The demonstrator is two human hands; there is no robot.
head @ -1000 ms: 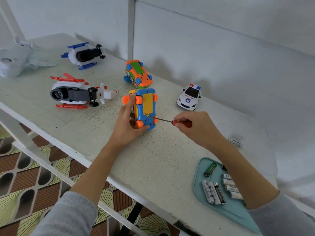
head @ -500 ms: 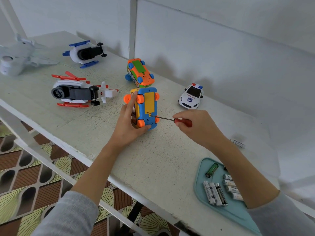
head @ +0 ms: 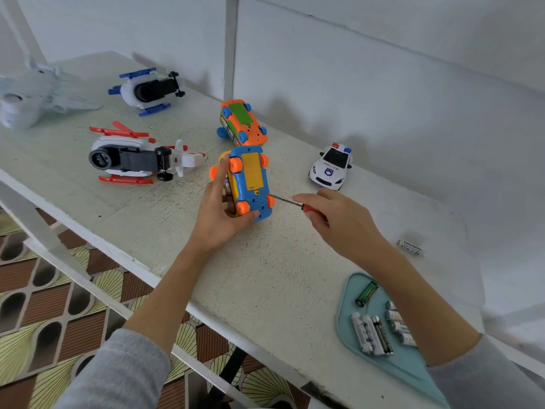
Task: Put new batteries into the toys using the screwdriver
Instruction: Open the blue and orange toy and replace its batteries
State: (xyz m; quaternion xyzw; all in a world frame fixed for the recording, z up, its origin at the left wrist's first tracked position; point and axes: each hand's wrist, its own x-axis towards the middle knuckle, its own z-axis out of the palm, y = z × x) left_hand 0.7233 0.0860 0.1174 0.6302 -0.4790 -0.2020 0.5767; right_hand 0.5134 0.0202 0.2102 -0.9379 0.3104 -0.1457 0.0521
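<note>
You are early in the job, as far as this view shows: the yellow battery cover (head: 255, 175) on the blue toy car (head: 249, 184) is in place, so no new cells have gone into it, and I judge you are at the cover screw, loosening or tightening I cannot tell. Your left hand (head: 219, 215) grips the car from its left side, tipped so the underside faces up and toward your right, thumb under the near end and fingers up along the far side. Your right hand (head: 339, 216) pinches the red handle of the screwdriver (head: 290, 202) just beside the car, and the thin shaft reaches left with its tip at the small tab at the near end of the cover. The fresh batteries (head: 376, 335) lie in the teal tray (head: 413, 367) near your right forearm, well apart from the car, and one more battery (head: 410, 247) lies loose on the shelf beyond. The orange toy car (head: 241, 124), the red helicopter (head: 138, 159) and the blue helicopter (head: 147, 90) lie belly up, whether serviced I cannot tell; the police car (head: 331, 166) stands on its wheels
</note>
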